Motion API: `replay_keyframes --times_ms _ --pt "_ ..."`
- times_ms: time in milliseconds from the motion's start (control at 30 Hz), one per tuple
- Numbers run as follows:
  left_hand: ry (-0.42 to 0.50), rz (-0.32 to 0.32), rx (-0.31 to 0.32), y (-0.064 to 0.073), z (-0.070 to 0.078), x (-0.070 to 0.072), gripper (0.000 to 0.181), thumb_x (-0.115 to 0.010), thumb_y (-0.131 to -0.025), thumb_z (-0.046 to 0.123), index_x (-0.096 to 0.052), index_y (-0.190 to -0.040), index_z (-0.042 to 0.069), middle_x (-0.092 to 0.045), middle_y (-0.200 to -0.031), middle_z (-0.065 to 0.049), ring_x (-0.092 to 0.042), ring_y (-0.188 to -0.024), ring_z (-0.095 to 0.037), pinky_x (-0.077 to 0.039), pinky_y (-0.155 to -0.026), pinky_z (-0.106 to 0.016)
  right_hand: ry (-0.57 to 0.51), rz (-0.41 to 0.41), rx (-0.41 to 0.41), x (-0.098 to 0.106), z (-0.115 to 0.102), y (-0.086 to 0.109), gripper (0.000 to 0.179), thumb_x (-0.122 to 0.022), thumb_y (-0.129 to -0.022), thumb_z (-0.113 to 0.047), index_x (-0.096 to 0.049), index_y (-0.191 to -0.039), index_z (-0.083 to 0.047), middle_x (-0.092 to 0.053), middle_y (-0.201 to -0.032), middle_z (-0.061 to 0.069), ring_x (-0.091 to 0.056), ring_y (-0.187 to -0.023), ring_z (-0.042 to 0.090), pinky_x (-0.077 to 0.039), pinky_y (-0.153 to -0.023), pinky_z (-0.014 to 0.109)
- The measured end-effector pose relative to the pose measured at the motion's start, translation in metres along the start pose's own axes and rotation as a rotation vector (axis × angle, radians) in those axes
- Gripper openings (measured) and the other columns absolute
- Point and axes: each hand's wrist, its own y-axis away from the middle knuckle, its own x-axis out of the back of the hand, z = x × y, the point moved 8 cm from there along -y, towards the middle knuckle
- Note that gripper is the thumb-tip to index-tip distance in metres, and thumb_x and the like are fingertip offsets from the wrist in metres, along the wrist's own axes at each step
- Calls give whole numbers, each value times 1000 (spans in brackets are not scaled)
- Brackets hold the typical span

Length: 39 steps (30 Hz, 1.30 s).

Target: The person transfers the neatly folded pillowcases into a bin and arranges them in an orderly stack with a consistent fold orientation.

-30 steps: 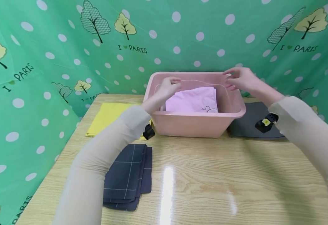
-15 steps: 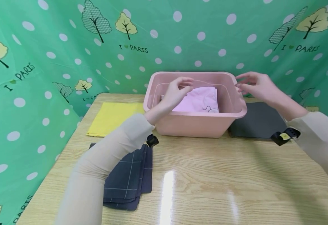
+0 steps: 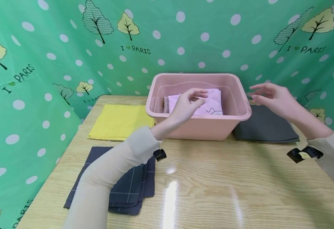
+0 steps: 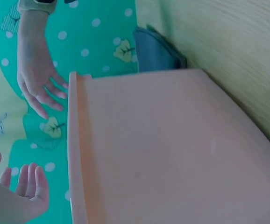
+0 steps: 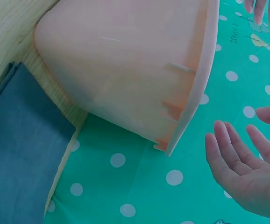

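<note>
A pink plastic basin (image 3: 204, 127) stands at the back of the table with a folded pink cloth (image 3: 212, 98) inside, a line drawing at its corner. Over the basin's front rim is my left hand (image 3: 185, 106), fingers loosely bent, nothing held; it overlaps the cloth in the head view. Past the basin's right side hovers my right hand (image 3: 275, 97), likewise without anything in it, above a folded dark grey cloth (image 3: 264, 124). In the right wrist view its fingers (image 5: 228, 149) are spread and relaxed beside the basin's rim.
A folded yellow cloth (image 3: 118, 121) lies left of the basin. Nearer the front left is a stack of dark checked cloth (image 3: 129, 184), partly behind my left sleeve. A green polka-dot curtain (image 3: 144, 28) hangs behind and left of the wooden table (image 3: 207, 178).
My right hand has moved from over the basin's right rim to the right and nearer. My left hand has shifted right and slightly toward the front. The basin and cloths stay put.
</note>
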Motion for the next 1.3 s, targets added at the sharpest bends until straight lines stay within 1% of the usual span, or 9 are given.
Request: replay_keyframes --times_ms 200,267,433,533,667,800,933,1067,1300 --pt "3 -46 -38 8 5 -16 29 -54 -85 2 -55 -114 0 -60 -107 -13 -57 -90 -20 -45 -76 -17 1 37 17 4 6 12 44 -50 -89 -30 -44 -126 -6 -55 -108 14 -53 -77 -9 -42 -62 9" --pt "10 -58 -51 10 5 -22 30 -54 -84 0 -55 -114 -1 -60 -107 -15 -57 -92 -20 -44 -78 -17 -9 39 15 4 9 15 43 -51 -89 -30 -44 -126 -7 -56 -106 6 -53 -78 -8 -42 -63 8" --pt "27 -86 -108 17 8 -37 30 -54 -83 -2 -54 -113 -4 -59 -107 -17 -57 -95 -22 -44 -80 -17 -39 47 15 6 18 25 41 -51 -89 -29 -45 -125 -10 -52 -95 -22 -54 -80 -8 -42 -64 8" --pt "45 -120 -136 22 9 -48 30 -52 -83 -4 -53 -113 -5 -58 -107 -19 -57 -95 -23 -43 -81 -16 -48 44 5 7 25 30 41 -50 -89 -29 -44 -125 -10 -51 -94 -25 -54 -80 -9 -42 -64 8" --pt "79 -178 -136 27 4 -65 29 -51 -83 -7 -51 -112 -8 -57 -107 -23 -56 -95 -28 -42 -82 -15 -30 30 -22 6 35 36 44 -50 -90 -30 -41 -128 -9 -49 -96 -25 -52 -80 -11 -42 -65 7" --pt "102 -214 -131 32 1 -78 29 -49 -83 -9 -50 -112 -11 -55 -108 -25 -54 -99 -32 -42 -82 -15 -21 28 -46 6 44 40 46 -48 -90 -30 -39 -129 -6 -47 -96 -26 -51 -80 -13 -42 -64 6" --pt "108 -225 -135 35 -5 -90 29 -51 -82 -8 -52 -111 -9 -57 -107 -22 -55 -98 -27 -42 -80 -14 -35 28 -60 5 52 44 46 -48 -90 -30 -39 -128 -6 -47 -94 -29 -51 -79 -13 -43 -64 7" --pt "94 -227 -138 37 -14 -99 27 -53 -82 -6 -54 -109 -8 -59 -104 -20 -57 -92 -21 -43 -78 -13 -31 31 -59 4 60 48 44 -47 -91 -29 -39 -128 -6 -47 -93 -31 -51 -78 -13 -43 -63 7" --pt "78 -241 -95 40 -29 -112 28 -53 -82 -6 -54 -110 -6 -59 -104 -19 -58 -88 -17 -43 -77 -12 -61 36 -56 2 75 53 41 -47 -91 -28 -41 -126 -6 -48 -91 -32 -52 -78 -12 -44 -63 9"
